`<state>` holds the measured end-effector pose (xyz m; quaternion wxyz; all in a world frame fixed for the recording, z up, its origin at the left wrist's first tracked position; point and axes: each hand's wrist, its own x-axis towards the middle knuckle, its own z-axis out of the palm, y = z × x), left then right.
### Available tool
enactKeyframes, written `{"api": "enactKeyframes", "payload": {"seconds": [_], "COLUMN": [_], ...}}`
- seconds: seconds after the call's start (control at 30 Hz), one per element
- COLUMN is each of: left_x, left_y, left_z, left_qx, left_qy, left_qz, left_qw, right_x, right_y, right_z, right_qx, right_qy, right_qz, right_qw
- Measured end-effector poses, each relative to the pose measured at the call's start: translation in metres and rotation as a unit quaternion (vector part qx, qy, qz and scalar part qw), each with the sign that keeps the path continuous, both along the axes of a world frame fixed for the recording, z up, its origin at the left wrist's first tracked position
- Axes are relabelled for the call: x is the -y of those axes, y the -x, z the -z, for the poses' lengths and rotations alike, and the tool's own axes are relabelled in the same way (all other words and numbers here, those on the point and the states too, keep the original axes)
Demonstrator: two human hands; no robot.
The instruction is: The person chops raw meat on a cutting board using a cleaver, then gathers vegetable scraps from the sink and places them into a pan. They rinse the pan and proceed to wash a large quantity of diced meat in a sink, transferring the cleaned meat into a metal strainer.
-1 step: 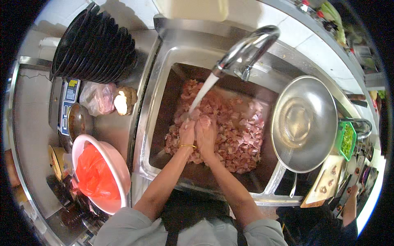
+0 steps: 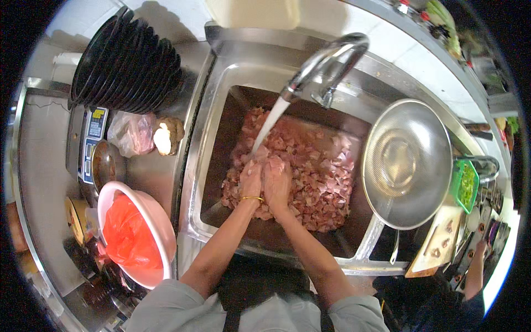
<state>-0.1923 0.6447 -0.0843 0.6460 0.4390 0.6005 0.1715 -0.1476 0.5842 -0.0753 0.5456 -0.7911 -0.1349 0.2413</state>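
A heap of cut raw meat pieces [image 2: 321, 188] lies in the steel sink [image 2: 191, 213], wet under the running tap [image 2: 326, 61]. Side by side, both hands are sunk into the heap near its left part. My left hand [image 2: 251, 180], with a yellow band at the wrist, curls into the meat just below where the water stream lands. Touching or nearly touching it, my right hand [image 2: 277, 180] is closed around pink pieces. The fingertips of both hands are partly hidden among the meat.
A large round steel strainer [image 2: 406, 166] rests over the sink's right side. To the left stand stacked black bowls [image 2: 127, 66], a scale [image 2: 91, 144], a bag of meat [image 2: 133, 133] and a pink basin [image 2: 166, 232] with a red bag. A co-worker's arm [image 2: 474, 276] shows at far right.
The view has shifted slightly, so the tap and strainer appear a little further left. Both hands stay in the meat at nearly the same place. The co-worker's arm has moved slightly.
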Motion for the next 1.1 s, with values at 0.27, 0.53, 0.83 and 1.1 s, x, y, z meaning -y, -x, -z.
{"api": "enactKeyframes", "payload": {"seconds": [0.27,0.53,0.83,1.1], "left_x": [0.036,0.105,0.164,0.156], "left_y": [0.016,-0.085,-0.166,-0.200], "left_z": [-0.031,-0.164,-0.104,-0.073], "left_qx": [0.074,0.242,0.167,0.162], "left_qy": [-0.124,-0.256,-0.033,-0.052], "left_qz": [0.081,0.266,0.276,0.386], "left_qw": [0.986,0.897,0.946,0.907], "right_x": [0.039,0.116,0.250,0.267], "right_y": [0.009,-0.084,-0.174,-0.134], "right_z": [-0.038,-0.135,-0.151,-0.135], "right_qx": [0.033,0.162,0.361,0.463], "right_qy": [0.010,-0.135,0.230,0.387], "right_qz": [0.050,0.170,0.070,-0.048], "right_qw": [0.998,0.963,0.901,0.796]}}
